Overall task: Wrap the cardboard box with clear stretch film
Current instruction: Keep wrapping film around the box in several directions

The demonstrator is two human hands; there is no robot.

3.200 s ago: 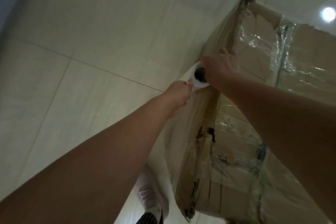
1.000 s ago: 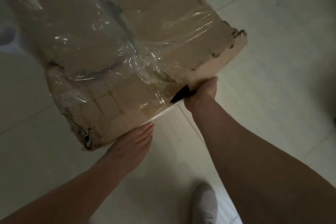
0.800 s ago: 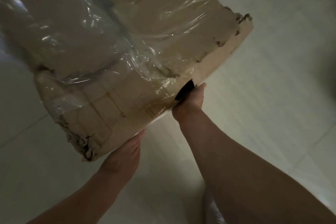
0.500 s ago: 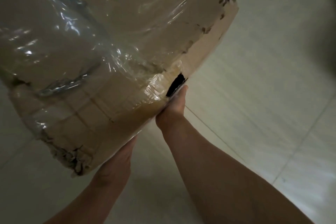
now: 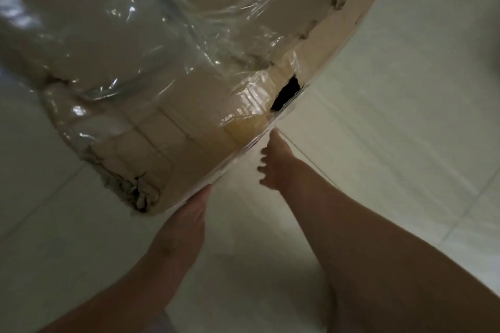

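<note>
The big worn cardboard box (image 5: 189,130) fills the upper left, tilted up off the floor, with clear stretch film (image 5: 167,16) wrinkled over its top and side. A black hand hole (image 5: 286,93) shows near its lower edge. My left hand (image 5: 186,219) reaches flat under the near bottom edge, its fingertips hidden beneath the box. My right hand (image 5: 273,162) hovers just below the edge under the hole, fingers loosely spread, one fingertip at the film-covered rim, holding nothing. No film roll is in view.
Pale floor tiles (image 5: 405,116) with thin grout lines lie all round the box. The box's near left corner (image 5: 135,194) is torn and crumpled. A dark shadow sits at the far right edge.
My right hand has let go of the box edge by the black hole and dropped a little below it. The box has tilted closer to me; my left hand stays under its edge.
</note>
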